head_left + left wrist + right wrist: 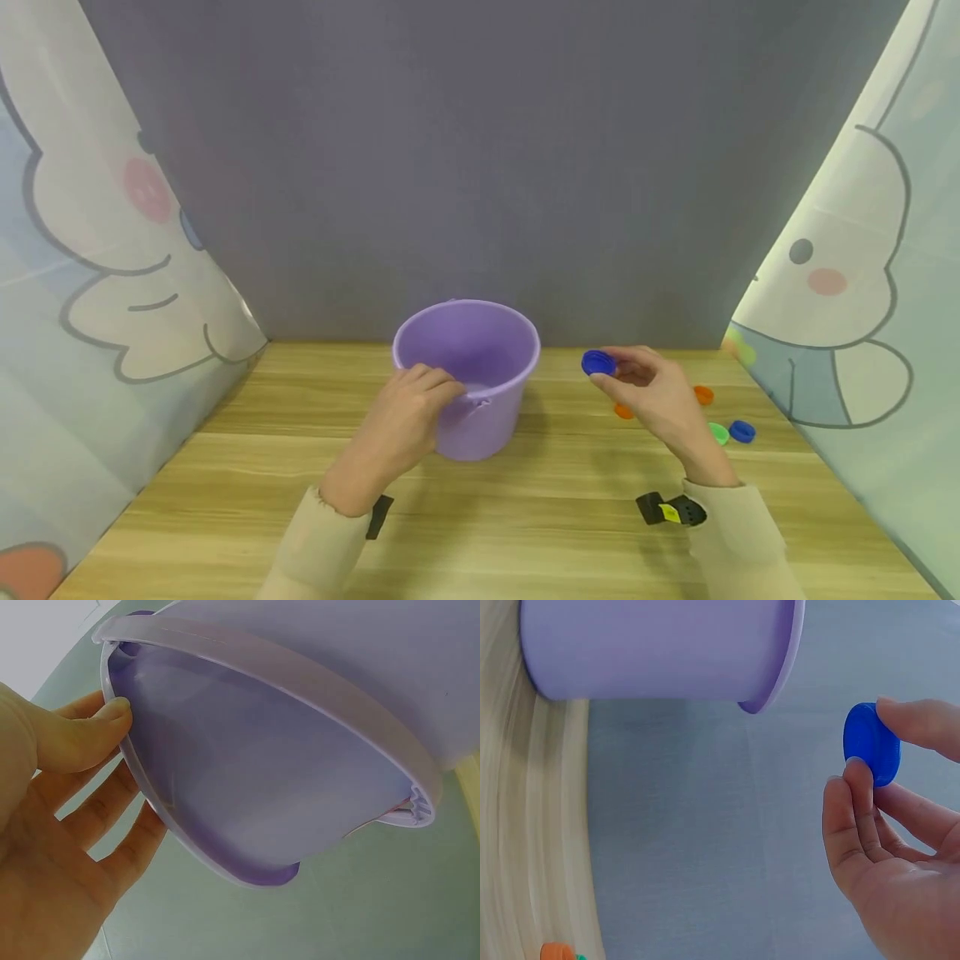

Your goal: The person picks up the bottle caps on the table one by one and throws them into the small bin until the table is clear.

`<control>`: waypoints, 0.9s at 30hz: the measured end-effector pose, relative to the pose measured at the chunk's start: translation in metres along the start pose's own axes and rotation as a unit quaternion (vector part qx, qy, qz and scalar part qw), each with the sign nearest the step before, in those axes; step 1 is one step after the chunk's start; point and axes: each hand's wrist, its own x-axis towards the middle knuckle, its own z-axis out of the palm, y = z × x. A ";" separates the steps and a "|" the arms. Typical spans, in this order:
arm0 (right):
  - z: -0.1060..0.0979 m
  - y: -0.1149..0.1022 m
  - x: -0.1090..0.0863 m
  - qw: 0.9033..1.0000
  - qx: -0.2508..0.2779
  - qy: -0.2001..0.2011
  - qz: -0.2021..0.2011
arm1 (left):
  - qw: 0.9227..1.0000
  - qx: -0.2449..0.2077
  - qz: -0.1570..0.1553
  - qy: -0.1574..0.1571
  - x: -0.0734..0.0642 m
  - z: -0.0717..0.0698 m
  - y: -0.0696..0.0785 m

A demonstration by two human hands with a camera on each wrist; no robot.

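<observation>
Right hand (660, 398): grip pinching one round, blue plastic cap (598, 363), right of and apart from the round, purple plastic bucket (480, 432). Left hand (405, 412): pinching bucket's rim (536, 350).

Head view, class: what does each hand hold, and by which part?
The left hand grips the purple bucket by its rim; the right hand pinches a blue cap by its edge.

One table (532, 533), one purple bucket (480, 429) and two hands (405, 421) (660, 400) are seen. Two blue caps (598, 363) (742, 432), two orange caps (703, 395) (624, 411) and one green cap (720, 433) are counted, though others could be hidden behind the right arm (738, 529).
</observation>
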 end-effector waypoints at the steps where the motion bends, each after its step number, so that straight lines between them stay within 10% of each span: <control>1: 0.000 -0.001 0.000 1.000 0.001 0.001 0.000 | 1.000 0.000 0.000 -0.002 0.000 0.000 0.000; 27: 0.014 -0.012 0.007 0.996 0.063 0.010 -0.054 | 1.000 -0.009 0.025 0.016 0.003 0.002 0.008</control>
